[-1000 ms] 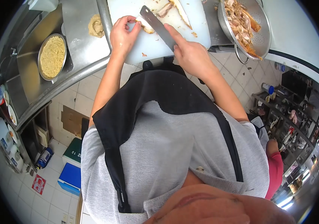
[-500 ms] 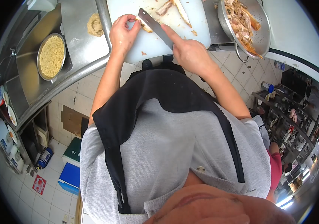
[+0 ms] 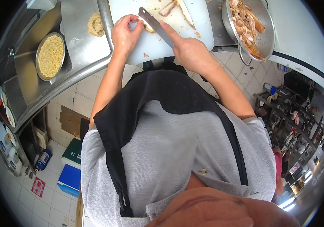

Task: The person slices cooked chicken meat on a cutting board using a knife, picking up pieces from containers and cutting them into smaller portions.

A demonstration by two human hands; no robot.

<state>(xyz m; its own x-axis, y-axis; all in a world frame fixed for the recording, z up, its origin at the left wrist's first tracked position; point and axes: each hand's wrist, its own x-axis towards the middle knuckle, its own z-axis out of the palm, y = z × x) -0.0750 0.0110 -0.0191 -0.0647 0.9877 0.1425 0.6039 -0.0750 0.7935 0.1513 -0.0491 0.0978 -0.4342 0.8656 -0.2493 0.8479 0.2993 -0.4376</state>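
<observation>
On the white cutting board (image 3: 158, 47), my left hand (image 3: 125, 34) pinches the end of a small browned piece of meat (image 3: 147, 27). My right hand (image 3: 192, 53) is closed around a wide knife (image 3: 156, 27), its index finger stretched along the blade. The blade slants over the board, with its far end beside my left fingertips and across part of the piece. Farther up the board lie a pale meat piece (image 3: 167, 9) and a long strip with a brown edge (image 3: 185, 15). Small scraps are scattered around them.
A metal colander (image 3: 269, 38) with shredded meat stands right of the board. At left are a lump of dough (image 3: 95, 25) on the steel counter (image 3: 82, 45) and a round bowl (image 3: 37, 64) of yellowish food. Another person (image 3: 278, 166) is partly visible behind at right.
The knife and my right hand have shifted slightly left. My left hand stays almost in place on the piece. The person in the background has moved.
</observation>
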